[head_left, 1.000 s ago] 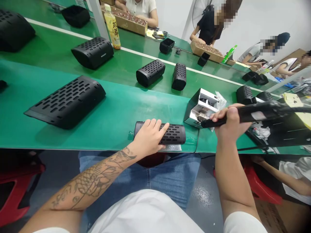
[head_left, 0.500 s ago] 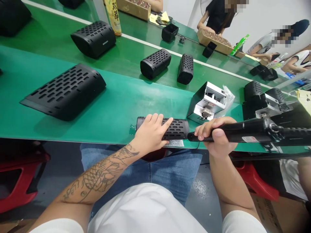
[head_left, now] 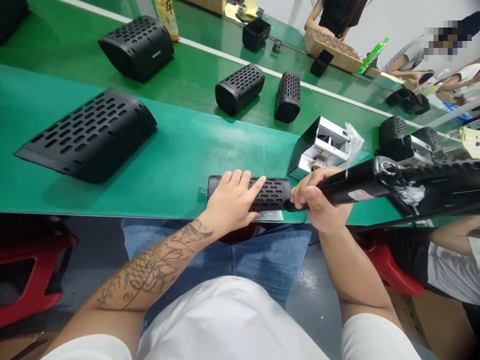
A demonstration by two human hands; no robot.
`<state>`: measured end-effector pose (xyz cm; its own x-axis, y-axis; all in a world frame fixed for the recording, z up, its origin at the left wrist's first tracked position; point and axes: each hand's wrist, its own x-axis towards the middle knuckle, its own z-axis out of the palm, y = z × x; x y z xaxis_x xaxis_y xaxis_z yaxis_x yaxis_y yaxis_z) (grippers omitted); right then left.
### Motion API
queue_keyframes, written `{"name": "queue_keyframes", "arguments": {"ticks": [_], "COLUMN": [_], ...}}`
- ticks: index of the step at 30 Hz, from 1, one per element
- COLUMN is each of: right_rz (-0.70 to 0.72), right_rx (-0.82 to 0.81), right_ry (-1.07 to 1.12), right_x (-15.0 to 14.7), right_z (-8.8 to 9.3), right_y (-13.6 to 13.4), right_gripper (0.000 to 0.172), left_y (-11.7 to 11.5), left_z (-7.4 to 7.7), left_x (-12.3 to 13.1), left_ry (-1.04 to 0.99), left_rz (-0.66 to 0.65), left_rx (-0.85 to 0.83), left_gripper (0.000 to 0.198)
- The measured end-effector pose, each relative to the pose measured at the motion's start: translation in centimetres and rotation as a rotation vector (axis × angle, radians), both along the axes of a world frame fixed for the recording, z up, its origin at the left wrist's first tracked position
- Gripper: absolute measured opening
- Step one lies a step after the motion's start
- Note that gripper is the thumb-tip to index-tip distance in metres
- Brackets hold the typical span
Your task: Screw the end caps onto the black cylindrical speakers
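Observation:
My left hand (head_left: pixel 231 201) lies over a black speaker housing with a slotted grille (head_left: pixel 273 194), gripping it near the front edge of the bench. The housing lies on its side, its right half showing past my fingers. My right hand (head_left: pixel 324 204) is wrapped around a black electric screwdriver (head_left: pixel 360 181), held almost level. Its nose touches or nearly touches the housing's right end; the bit itself is hidden. Just behind my right hand stands a silver and black screw feeder (head_left: pixel 325 144).
A larger-looking slotted housing (head_left: pixel 88 135) sits on the green bench (head_left: pixel 180 150) at left. Several more, including one housing (head_left: pixel 240 87), stand on the green strip behind. Co-workers sit across, beside a cardboard box (head_left: pixel 333 50). Another person's arm (head_left: pixel 453 234) is at right.
The screwdriver's rear end has swung up and left, and my right hand has shifted slightly left with it. My left hand stays on the housing. The whole view has shifted a little.

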<state>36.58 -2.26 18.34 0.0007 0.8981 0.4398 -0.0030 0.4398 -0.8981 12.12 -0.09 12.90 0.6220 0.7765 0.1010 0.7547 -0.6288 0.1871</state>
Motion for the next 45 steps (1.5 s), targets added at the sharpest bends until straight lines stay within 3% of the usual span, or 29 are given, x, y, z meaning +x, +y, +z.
{"name": "queue_keyframes", "arguments": {"ticks": [10, 18, 21, 24, 26, 29, 32, 35, 40, 45], "right_rz": [0.19, 0.173, 0.04, -0.289, -0.522, -0.615, -0.553, -0.526, -0.508, -0.118], "right_rx": [0.048, 0.037, 0.048, 0.191, 0.317, 0.334, 0.291, 0.245, 0.224, 0.238], "right_ry": [0.03, 0.017, 0.027, 0.06, 0.039, -0.019, -0.002, 0.007, 0.072, 0.157], "right_x": [0.8, 0.4, 1.3, 4.1, 6.5, 9.8, 11.5, 11.5, 8.3, 1.8], "right_z": [-0.2, 0.2, 1.2, 1.7, 1.2, -0.7, -2.7, -3.3, -0.2, 2.7], "right_y": [0.4, -0.8, 0.0, 3.8, 7.2, 11.0, 12.1, 11.1, 7.4, 1.8], "right_gripper": [0.048, 0.042, 0.045, 0.049, 0.05, 0.053, 0.053, 0.051, 0.056, 0.048], "left_y": [-0.2, -0.6, -1.0, -1.3, -1.5, -1.2, -0.4, 0.4, 0.5, 0.3], "left_z": [0.4, 0.1, -0.3, -0.7, -0.9, -1.4, -3.3, -6.6, -12.0, -13.4], "left_x": [0.4, 0.8, 1.5, 1.8, 1.1, -1.4, -5.2, -8.3, -9.9, -9.3], "left_ry": [0.011, -0.011, -0.001, -0.051, -0.125, -0.259, -0.441, -0.647, -0.834, -0.896], "left_rz": [0.028, 0.046, 0.062, 0.092, 0.081, 0.008, -0.054, -0.058, -0.015, -0.055], "left_rx": [-0.006, -0.016, -0.002, 0.013, 0.021, 0.047, 0.046, -0.052, -0.206, -0.249], "left_gripper": [0.105, 0.106, 0.105, 0.103, 0.103, 0.096, 0.087, 0.1, 0.135, 0.141]}}
